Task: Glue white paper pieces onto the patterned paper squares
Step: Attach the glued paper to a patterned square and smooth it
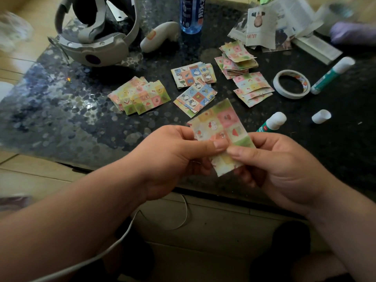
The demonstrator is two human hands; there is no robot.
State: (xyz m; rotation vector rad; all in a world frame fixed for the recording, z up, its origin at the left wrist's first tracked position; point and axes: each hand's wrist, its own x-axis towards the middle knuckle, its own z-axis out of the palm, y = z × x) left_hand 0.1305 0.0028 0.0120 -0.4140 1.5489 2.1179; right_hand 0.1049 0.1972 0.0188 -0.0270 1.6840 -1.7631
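Observation:
I hold one patterned paper square [220, 127] above the near edge of the dark table [61, 110]. My left hand [173, 157] pinches its lower left part, thumb on top. My right hand [278, 165] pinches its lower right part, thumb beside the left thumb. Several stacks of patterned squares lie on the table: a pink-yellow stack [140, 95], two blue-orange stacks [193, 75] [196, 97], and two more pink-green piles [237, 59] [252, 88]. An uncapped glue stick [271, 122] lies right of the held square, its cap [321, 116] apart. No white paper piece is visible.
A capped glue stick [331, 75] and a tape roll [292, 84] lie at the right. Behind are a headset [95, 35], a controller [159, 36], a blue bottle [192, 14], folded newspaper [272, 25] and a book [317, 46]. A white cable [126, 231] hangs below the table.

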